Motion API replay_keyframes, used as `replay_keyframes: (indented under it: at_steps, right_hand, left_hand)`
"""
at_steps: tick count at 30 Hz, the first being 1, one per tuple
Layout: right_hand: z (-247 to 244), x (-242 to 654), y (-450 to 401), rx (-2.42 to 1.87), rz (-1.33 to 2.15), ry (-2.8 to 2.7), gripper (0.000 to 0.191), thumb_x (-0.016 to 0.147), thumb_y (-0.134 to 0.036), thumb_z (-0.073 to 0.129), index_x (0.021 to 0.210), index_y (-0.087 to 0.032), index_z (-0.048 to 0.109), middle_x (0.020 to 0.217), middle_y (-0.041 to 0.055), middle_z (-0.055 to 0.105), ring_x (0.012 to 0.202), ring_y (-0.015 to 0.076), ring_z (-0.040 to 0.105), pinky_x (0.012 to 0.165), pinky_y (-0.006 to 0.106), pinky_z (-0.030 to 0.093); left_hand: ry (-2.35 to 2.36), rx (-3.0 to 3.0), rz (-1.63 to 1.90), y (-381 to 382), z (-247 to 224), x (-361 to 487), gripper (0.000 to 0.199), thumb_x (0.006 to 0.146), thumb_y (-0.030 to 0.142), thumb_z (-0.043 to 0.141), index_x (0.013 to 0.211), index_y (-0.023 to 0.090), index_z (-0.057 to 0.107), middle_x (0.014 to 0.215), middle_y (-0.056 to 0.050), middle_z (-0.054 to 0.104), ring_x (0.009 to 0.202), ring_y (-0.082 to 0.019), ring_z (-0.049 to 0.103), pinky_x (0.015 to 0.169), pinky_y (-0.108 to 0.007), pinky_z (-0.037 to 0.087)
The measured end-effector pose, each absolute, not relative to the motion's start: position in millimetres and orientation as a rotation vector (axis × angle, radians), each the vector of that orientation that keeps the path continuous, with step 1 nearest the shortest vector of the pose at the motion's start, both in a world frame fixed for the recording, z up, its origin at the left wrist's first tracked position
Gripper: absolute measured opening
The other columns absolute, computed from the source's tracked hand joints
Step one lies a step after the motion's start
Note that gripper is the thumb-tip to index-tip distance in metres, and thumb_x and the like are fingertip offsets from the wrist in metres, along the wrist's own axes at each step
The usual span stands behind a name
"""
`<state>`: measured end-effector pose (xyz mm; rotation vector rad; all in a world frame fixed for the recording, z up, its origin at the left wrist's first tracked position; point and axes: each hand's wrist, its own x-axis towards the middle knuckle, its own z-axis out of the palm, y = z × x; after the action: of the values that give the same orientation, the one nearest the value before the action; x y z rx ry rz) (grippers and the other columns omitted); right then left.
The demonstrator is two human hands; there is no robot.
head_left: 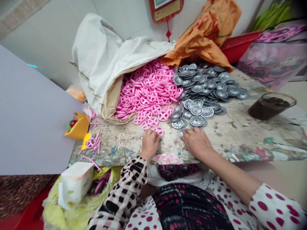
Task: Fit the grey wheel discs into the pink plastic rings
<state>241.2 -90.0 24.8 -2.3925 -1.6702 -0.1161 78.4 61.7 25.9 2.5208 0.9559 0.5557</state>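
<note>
My left hand has its fingers closed on the edge of a pink ring with crossed spokes at the front of the table. My right hand holds its bent fingertips on a small grey disc, partly hidden by the fingers. Behind my left hand, a heap of pink rings spills from the mouth of a white sack. A pile of grey discs lies to its right, in front of an orange bag.
On the worn table, a glass of dark liquid stands at the right. Pink scraps and a yellow holder lie at the left. Below are a yellow bag with a white box and a bag of assembled wheels.
</note>
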Motion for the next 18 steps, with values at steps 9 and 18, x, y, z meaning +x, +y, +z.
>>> replay_keyframes:
  at_steps: [9, 18]
  right_hand:
    - [21, 243, -91, -2.309, 0.122, -1.45, 0.032, 0.08, -0.026, 0.061, 0.111, -0.018, 0.063, 0.102, 0.0135, 0.06, 0.092, 0.0263, 0.053, 0.078, 0.036, 0.039]
    - [27, 240, -88, -1.619, 0.551, -0.718, 0.021, 0.073, -0.038, 0.061, 0.082, -0.02, 0.055, 0.065, -0.0029, 0.051, 0.059, 0.014, 0.048, 0.057, 0.027, 0.039]
  left_hand:
    - [0.788, 0.939, 0.551, 26, 33, 77, 0.033, 0.065, 0.035, 0.077, 0.078, 0.017, 0.052, 0.076, 0.001, 0.062, 0.07, -0.011, 0.061, 0.069, -0.024, 0.05]
    - [0.77, 0.61, 0.466, 12, 40, 76, 0.026, 0.072, 0.025, 0.073, 0.087, 0.018, 0.052, 0.084, -0.002, 0.067, 0.076, -0.011, 0.065, 0.074, -0.025, 0.054]
